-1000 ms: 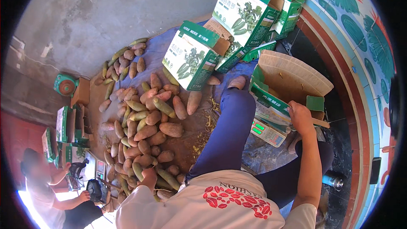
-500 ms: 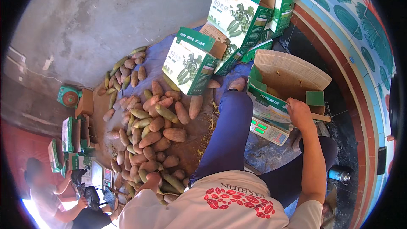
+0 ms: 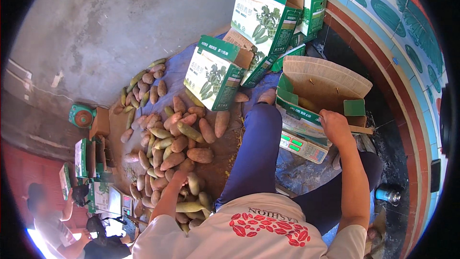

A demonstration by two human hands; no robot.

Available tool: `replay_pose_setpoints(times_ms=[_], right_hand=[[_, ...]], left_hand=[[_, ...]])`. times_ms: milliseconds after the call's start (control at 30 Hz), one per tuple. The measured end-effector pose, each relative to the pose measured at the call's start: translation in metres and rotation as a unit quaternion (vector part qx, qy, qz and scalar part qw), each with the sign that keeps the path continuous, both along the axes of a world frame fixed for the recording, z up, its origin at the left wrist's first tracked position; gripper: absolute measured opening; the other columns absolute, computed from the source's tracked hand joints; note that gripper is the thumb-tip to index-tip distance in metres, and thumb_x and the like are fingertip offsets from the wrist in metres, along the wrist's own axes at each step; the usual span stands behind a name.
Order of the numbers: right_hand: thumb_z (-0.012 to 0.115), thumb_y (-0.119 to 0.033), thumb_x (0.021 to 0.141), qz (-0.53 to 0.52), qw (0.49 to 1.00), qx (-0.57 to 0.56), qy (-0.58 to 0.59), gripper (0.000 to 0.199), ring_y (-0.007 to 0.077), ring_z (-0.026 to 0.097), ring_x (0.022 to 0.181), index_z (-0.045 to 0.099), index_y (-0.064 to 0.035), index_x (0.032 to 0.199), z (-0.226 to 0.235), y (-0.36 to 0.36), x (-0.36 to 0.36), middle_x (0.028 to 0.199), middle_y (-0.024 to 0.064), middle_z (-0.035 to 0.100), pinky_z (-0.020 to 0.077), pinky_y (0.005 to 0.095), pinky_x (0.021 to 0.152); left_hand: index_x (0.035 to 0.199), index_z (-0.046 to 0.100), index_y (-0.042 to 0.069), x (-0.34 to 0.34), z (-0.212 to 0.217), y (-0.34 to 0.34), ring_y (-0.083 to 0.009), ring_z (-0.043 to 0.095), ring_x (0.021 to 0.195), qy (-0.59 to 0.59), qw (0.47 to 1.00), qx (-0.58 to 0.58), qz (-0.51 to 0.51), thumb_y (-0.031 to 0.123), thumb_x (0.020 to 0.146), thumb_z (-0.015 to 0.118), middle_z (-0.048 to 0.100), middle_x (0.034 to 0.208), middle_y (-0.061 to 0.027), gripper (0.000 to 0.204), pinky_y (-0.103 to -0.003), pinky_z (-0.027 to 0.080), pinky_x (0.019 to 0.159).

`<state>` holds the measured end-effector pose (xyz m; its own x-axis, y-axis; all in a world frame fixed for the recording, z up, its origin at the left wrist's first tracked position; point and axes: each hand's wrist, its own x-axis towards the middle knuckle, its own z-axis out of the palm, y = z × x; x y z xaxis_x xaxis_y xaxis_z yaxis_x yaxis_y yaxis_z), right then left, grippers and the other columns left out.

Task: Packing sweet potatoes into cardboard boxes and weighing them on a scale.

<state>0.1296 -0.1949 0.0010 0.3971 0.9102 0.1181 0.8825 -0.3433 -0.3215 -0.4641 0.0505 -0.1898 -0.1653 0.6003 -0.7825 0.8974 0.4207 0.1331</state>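
Note:
My left hand (image 3: 180, 176) reaches into a big heap of radishes (image 3: 163, 144), some green, some reddish-brown. Its fingers are closed on the near end of a reddish-brown radish (image 3: 187, 164), partly hidden by the hand. On the right, my right hand (image 3: 334, 123) grips the near edge of an open green-and-white cardboard box (image 3: 299, 111). This box stands tilted on a digital scale (image 3: 306, 147) with lit green displays. At least one radish (image 3: 306, 103) shows inside it, mostly in shadow.
Several green-and-white boxes (image 3: 211, 74) stand beyond the heap, on a blue sheet (image 3: 177, 74). At the lower left a person (image 3: 50, 216) sits by a second scale (image 3: 122, 201) and more boxes (image 3: 82, 158). A blue canister (image 3: 387, 195) lies at the right, near the tiled wall.
My left hand has moved forward and slightly right over the heap and onto a reddish-brown radish. The right hand stays on the box's edge. The seated person's arm has risen.

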Motion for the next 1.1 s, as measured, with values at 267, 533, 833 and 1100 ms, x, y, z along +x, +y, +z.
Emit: replay_pose_setpoints(times_ms=[267,533,833,1100], right_hand=[[0.052,-0.015,0.085,-0.007,1.0,-0.015,-0.009,0.013,0.0346,0.062,0.076,0.057,-0.0036,0.082,-0.008,-0.007,0.002,0.079,0.0171,0.063,0.0486,0.0446,0.067],[0.052,-0.015,0.084,0.005,1.0,-0.007,-0.012,0.013,0.0344,0.062,0.075,0.058,-0.0036,0.083,-0.004,-0.005,-0.001,0.078,0.0167,0.063,0.0491,0.0441,0.066],[0.051,-0.011,0.082,0.024,0.999,-0.011,-0.039,0.011,0.0332,0.064,0.073,0.058,-0.0036,0.083,-0.008,-0.004,-0.001,0.076,0.0163,0.063,0.0513,0.0424,0.063],[0.052,-0.01,0.08,0.024,0.998,-0.027,-0.051,0.008,0.0309,0.065,0.072,0.058,-0.0046,0.081,-0.007,-0.004,-0.002,0.076,0.0153,0.064,0.0521,0.0396,0.061]], left_hand=[[0.094,0.058,0.001,0.152,0.089,0.016,-0.0171,0.064,0.071,-0.354,0.927,0.116,0.046,0.019,0.093,0.045,0.067,0.086,-0.0111,0.022,-0.028,0.049,0.06],[0.094,0.056,0.001,0.291,0.223,0.023,-0.0255,0.063,0.092,-0.597,0.776,0.199,-0.042,0.024,0.096,0.041,0.066,0.088,-0.0125,0.027,-0.036,0.045,0.085],[0.087,0.056,0.004,0.404,0.298,-0.024,-0.0311,0.06,0.101,-0.742,0.627,0.116,-0.205,0.023,0.096,0.046,0.064,0.081,-0.0113,0.023,-0.042,0.038,0.097],[0.085,0.054,0.001,0.494,0.243,-0.07,-0.0171,0.062,0.088,-0.625,0.703,0.062,-0.334,0.021,0.095,0.044,0.067,0.085,-0.0116,0.025,-0.029,0.042,0.087]])
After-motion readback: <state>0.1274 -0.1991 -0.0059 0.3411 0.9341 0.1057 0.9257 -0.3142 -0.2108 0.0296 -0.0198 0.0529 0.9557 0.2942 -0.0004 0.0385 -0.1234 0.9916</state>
